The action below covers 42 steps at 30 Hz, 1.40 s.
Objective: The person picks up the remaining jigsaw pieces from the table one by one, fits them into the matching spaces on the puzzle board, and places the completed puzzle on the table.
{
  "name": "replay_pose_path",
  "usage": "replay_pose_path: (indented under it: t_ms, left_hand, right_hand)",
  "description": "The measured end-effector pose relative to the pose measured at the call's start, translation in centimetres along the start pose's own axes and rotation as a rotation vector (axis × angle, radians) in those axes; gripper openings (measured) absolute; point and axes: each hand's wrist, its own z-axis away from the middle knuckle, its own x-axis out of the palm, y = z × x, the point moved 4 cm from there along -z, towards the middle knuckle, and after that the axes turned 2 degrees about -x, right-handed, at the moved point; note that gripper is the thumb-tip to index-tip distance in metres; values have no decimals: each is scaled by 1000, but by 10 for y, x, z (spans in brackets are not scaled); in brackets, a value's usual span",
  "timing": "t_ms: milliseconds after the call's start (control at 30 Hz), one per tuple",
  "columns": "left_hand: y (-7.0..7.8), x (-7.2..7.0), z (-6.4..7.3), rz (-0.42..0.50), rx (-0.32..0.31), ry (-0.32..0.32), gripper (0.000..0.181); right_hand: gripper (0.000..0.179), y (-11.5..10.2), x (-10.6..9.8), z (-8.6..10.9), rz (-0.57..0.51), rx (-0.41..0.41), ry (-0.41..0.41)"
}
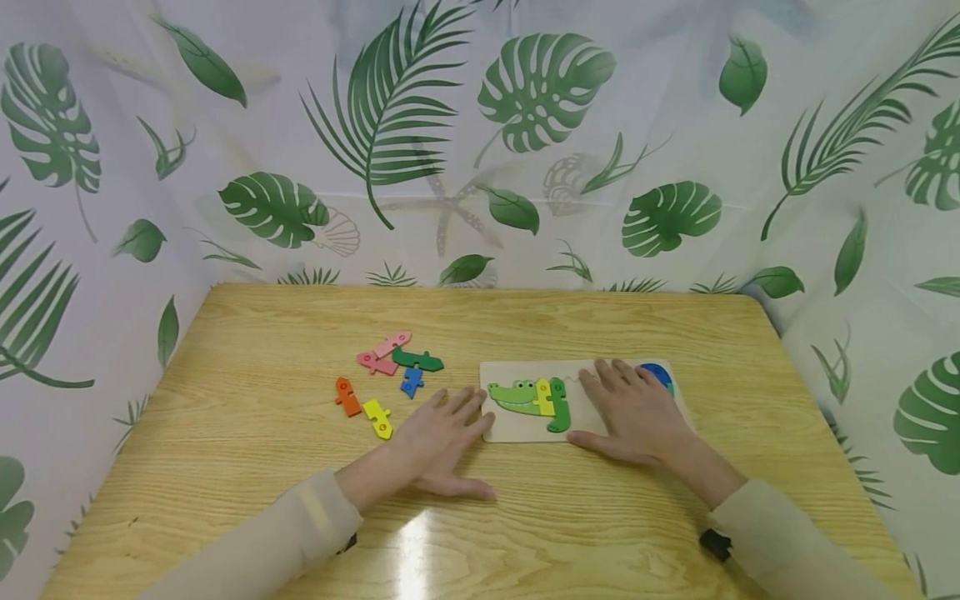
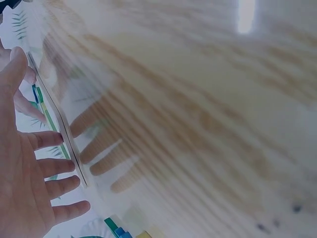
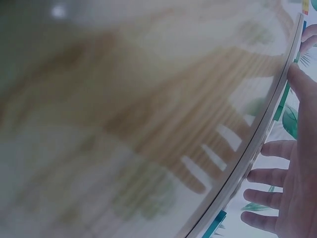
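Note:
A pale wooden puzzle board (image 1: 525,435) lies flat on the table. In its left half sit a green crocodile head (image 1: 513,397), a yellow piece (image 1: 544,397) and a green piece with a foot (image 1: 558,406). My right hand (image 1: 637,414) spreads over the board's right half, fingers straight, partly covering a blue piece (image 1: 656,375) at the right end. My left hand (image 1: 442,442) is at the board's left edge, its fingers extended and spread, thumb pointing right over the table. Neither hand grips a piece. The left wrist view shows the left fingers (image 2: 62,186) beside the board's edge.
Left of the board lie loose puzzle pieces: two pink ones, the upper (image 1: 393,343) touching a dark green one (image 1: 418,360), a blue one (image 1: 412,382), an orange one (image 1: 347,397) and a yellow one (image 1: 378,418). A leaf-printed cloth (image 1: 450,150) hangs behind the wooden table (image 1: 262,375).

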Motion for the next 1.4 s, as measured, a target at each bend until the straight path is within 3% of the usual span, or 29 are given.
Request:
replay_pose_path:
  t_ms: [533, 1400]
  left_hand:
    - [0, 3, 4, 5, -5, -4, 109]
    - [-3, 3, 1, 27, -5, -1, 109]
  right_hand:
    - [102, 0, 0, 4, -22, 12, -35]
    - [108, 64, 1, 39, -29, 113, -36]
